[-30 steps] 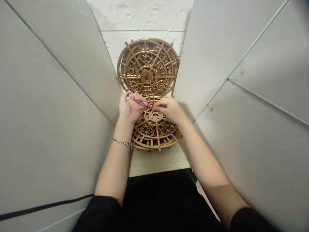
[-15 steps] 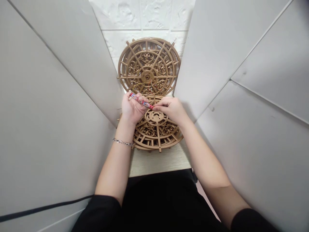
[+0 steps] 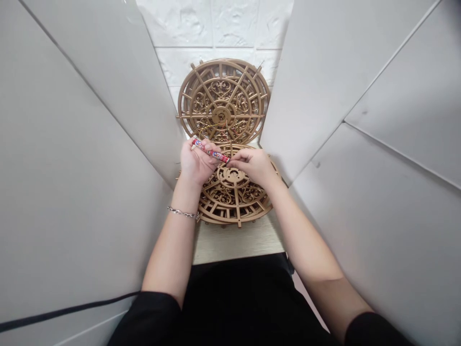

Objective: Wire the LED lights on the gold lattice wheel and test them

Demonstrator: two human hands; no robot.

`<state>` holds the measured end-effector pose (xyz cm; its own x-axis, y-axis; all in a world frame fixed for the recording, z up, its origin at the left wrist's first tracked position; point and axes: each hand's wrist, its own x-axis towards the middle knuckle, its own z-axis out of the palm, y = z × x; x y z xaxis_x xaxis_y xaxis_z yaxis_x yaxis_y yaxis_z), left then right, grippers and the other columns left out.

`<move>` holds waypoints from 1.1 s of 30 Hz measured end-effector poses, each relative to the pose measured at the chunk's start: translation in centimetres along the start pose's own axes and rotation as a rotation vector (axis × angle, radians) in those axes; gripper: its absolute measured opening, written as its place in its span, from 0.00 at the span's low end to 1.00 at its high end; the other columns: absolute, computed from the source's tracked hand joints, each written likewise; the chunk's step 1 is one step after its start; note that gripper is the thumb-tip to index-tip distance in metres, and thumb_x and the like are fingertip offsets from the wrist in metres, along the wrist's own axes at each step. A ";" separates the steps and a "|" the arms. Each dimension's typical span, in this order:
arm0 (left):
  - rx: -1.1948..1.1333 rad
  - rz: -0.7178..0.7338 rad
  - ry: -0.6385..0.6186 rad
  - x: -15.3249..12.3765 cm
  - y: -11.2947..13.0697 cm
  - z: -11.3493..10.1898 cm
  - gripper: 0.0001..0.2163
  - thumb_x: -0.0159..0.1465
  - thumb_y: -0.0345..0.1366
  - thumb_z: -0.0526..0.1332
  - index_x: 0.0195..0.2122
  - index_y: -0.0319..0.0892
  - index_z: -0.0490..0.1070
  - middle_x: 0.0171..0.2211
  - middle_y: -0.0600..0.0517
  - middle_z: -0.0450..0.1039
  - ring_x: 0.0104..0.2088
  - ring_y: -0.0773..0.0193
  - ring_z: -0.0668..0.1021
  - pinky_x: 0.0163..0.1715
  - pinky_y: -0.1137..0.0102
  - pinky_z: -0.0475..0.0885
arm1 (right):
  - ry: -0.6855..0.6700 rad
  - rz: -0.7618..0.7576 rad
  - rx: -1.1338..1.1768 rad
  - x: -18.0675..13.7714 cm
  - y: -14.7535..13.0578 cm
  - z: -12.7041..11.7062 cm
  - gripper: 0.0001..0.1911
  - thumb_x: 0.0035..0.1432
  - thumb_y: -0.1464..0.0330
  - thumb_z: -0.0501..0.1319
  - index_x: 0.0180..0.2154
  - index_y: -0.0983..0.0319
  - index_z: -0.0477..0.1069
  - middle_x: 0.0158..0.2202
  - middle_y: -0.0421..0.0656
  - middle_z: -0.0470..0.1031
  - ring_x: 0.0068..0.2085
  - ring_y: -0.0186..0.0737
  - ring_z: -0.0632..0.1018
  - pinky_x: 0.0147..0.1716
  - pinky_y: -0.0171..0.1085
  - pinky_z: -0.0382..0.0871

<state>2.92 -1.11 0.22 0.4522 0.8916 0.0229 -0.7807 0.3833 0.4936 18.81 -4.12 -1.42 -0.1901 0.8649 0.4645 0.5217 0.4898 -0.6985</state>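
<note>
A slim tube (image 3: pixel 212 151) printed in red, white and blue slants down to the right above the gold-coloured discs. My left hand (image 3: pixel 199 163), palm up, holds it across the fingers, with the thumb near its upper end. At the lower right end my right hand (image 3: pixel 252 166) pinches with thumb and forefinger; the exact contact there is partly hidden by the fingers. Under both hands lies the nearer stack of round openwork discs (image 3: pixel 238 206) with scroll patterns and a pierced hub.
A second stack of gold discs (image 3: pixel 220 103) leans behind, against the white brick-patterned wall (image 3: pixel 230 24), with thin wires across it. Pale panels rise close by, the left panel (image 3: pixel 72 158) and the right panel (image 3: pixel 378 202). A light wooden surface (image 3: pixel 239 242) shows in front.
My right hand has shifted very slightly at the tube's lower end. The tube and my left hand are nearly in the same place; the whole view has tilted a little.
</note>
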 end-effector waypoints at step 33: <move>-0.038 -0.111 0.063 0.5 0.2 -0.6 0.16 0.63 0.37 0.39 0.20 0.40 0.54 0.14 0.54 0.60 0.16 0.73 0.70 0.10 0.82 0.59 | -0.041 -0.059 -0.053 0.0 -0.1 0.7 0.14 0.54 0.58 0.54 0.26 0.60 0.59 0.21 0.35 0.61 0.23 0.29 0.61 0.25 0.32 0.52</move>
<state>2.75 -0.49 -0.23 0.5096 0.8562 -0.0854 -0.7439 0.4883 0.4563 18.15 -4.08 -1.76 -0.2546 0.8392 0.4806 0.5518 0.5342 -0.6404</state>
